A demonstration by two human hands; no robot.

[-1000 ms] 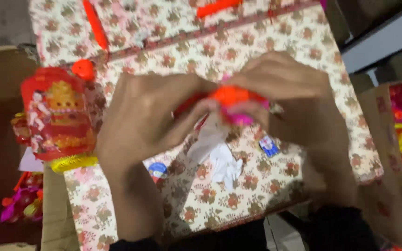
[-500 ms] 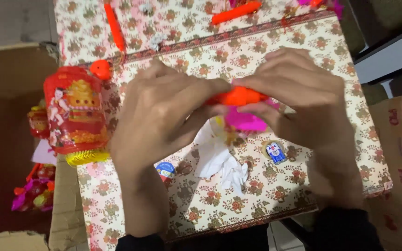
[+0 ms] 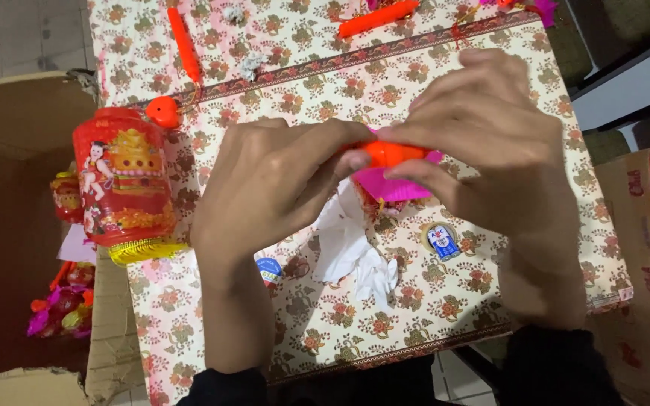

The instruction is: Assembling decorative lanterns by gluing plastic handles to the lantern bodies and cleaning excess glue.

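Both hands are working over a small table covered in floral-patterned cloth (image 3: pixel 490 301). The left hand (image 3: pixel 265 188) and right hand (image 3: pixel 490 135) are both pinching a short orange plastic rod (image 3: pixel 389 153) from opposite ends, fingertips clamped on it, holding it above the middle of the table. A bright pink paper piece (image 3: pixel 389 184) is hanging directly under the rod, touching it; how it is attached is hidden by the fingers. Crumpled white paper (image 3: pixel 351 252) is lying on the cloth just below the hands, and a small round blue-and-white badge (image 3: pixel 441 240) is sitting to its right. A red printed cylindrical lantern with yellow fringe (image 3: pixel 123 180) is resting at the left edge of the table, partly overhanging.

Risk, as a judgement: the thin pink paper could tear if the fingers are pulling apart or twisting too hard, and the lantern could be tipping off the edge if the left elbow nudges it.
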